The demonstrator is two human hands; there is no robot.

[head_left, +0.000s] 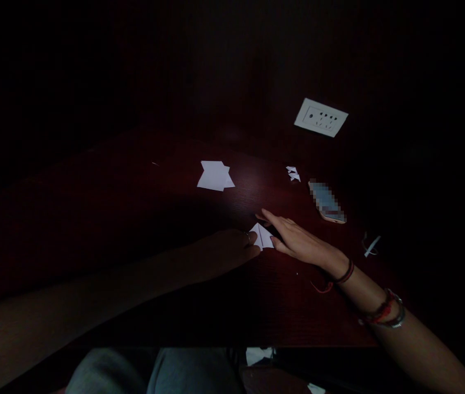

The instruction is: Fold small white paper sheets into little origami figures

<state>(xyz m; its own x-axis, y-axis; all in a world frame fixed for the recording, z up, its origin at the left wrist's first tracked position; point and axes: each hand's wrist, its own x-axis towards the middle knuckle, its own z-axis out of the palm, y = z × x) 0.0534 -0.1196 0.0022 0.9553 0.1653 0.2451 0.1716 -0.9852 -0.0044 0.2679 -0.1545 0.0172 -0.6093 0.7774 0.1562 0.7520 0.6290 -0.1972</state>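
Note:
A small white folded paper (265, 238), pointed at the top with a crease down its middle, lies on the dark red table in front of me. My left hand (232, 244), in deep shadow and wearing a ring, holds it down from the left with its fingertips. At the paper's right edge rests the thumb of my right hand (298, 238). The other fingers of that hand are stretched out past the top of the paper, and its palm holds nothing.
Flat white paper pieces (214, 176) lie farther back. Small folded paper bits (293, 174) sit near a phone (327, 202) on the right. Beyond the phone is a thin pale strip (372, 247). A socket panel (321, 117) is on the back wall. Surroundings are very dark.

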